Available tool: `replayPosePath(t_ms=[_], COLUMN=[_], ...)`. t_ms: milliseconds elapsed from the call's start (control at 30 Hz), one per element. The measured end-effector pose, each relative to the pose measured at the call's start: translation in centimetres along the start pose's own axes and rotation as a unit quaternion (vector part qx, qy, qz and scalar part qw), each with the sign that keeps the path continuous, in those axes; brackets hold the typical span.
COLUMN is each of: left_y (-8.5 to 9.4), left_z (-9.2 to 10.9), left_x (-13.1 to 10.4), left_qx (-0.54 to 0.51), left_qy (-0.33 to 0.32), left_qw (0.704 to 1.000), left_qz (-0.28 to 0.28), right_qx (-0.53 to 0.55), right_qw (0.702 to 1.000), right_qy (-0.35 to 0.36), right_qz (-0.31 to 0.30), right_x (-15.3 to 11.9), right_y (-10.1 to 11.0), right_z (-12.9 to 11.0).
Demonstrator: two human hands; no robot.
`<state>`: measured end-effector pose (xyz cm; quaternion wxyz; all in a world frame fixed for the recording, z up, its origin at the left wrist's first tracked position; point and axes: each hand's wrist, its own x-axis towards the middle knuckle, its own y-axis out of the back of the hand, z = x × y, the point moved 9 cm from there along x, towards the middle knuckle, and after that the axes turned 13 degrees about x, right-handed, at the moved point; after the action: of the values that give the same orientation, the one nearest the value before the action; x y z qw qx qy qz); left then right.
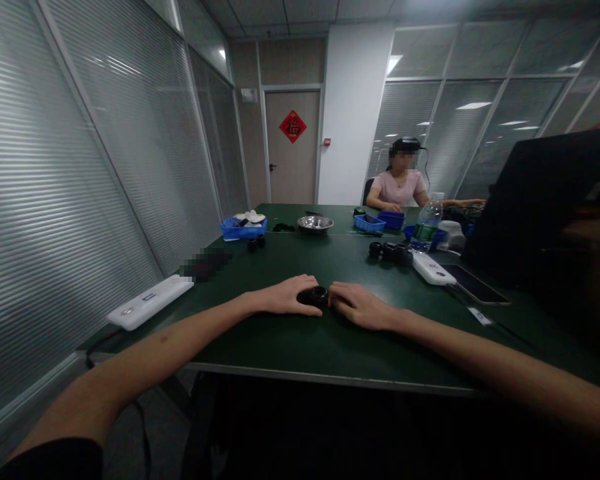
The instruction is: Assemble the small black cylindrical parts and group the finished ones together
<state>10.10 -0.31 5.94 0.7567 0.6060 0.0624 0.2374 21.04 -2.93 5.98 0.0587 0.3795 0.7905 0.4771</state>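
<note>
On the green table [280, 340], a small black part with a round ring-shaped opening [321, 295] sits between my two hands. My left hand [287, 297] is closed around its left side, thumb in front and fingers behind. My right hand [363, 305] is at its right side, with the fingers curled and pressed together. A small reddish spot shows at those fingertips, but what they grip is too small to make out. Similar black round parts [390, 252] lie in a row beyond my right hand, and a smaller pair [257, 243] stands beyond my left.
Farther back are a shiny metal bowl [315, 225], a blue basket with white items [244, 228] and blue bins [369, 223]. A water bottle [427, 223], white power bank [433, 268] and phone [473, 283] are at right. Another white device [153, 303] lies left. A person [399, 187] sits opposite.
</note>
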Motion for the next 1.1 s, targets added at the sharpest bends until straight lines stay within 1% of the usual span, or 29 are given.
replayPosePath(t_ms=[267, 500, 767, 967, 1100], left_y=[0.03, 0.14, 0.01, -0.04, -0.06], left_z=[-0.14, -0.03, -0.18, -0.15, -0.23], left_x=[0.07, -0.05, -0.1, -0.06, 0.03], left_qx=[0.002, -0.004, -0.004, 0.003, 0.013], left_qy=[-0.004, 0.001, 0.009, -0.001, -0.011], left_qw=[1.0, 1.0, 1.0, 1.0, 1.0], left_qz=[0.003, 0.001, -0.008, -0.002, 0.008], right_qx=[0.008, -0.01, -0.012, -0.004, -0.009], right_qw=[0.999, 1.0, 1.0, 1.0, 1.0], right_qy=[-0.015, 0.008, 0.007, -0.005, -0.014], right_qz=[0.027, 0.003, 0.003, -0.006, 0.004], right_x=[0.08, 0.02, 0.15, 0.03, -0.05], right_y=[0.15, -0.08, -0.14, -0.12, 0.02], right_z=[-0.41, -0.28, 0.4, -0.09, -0.52])
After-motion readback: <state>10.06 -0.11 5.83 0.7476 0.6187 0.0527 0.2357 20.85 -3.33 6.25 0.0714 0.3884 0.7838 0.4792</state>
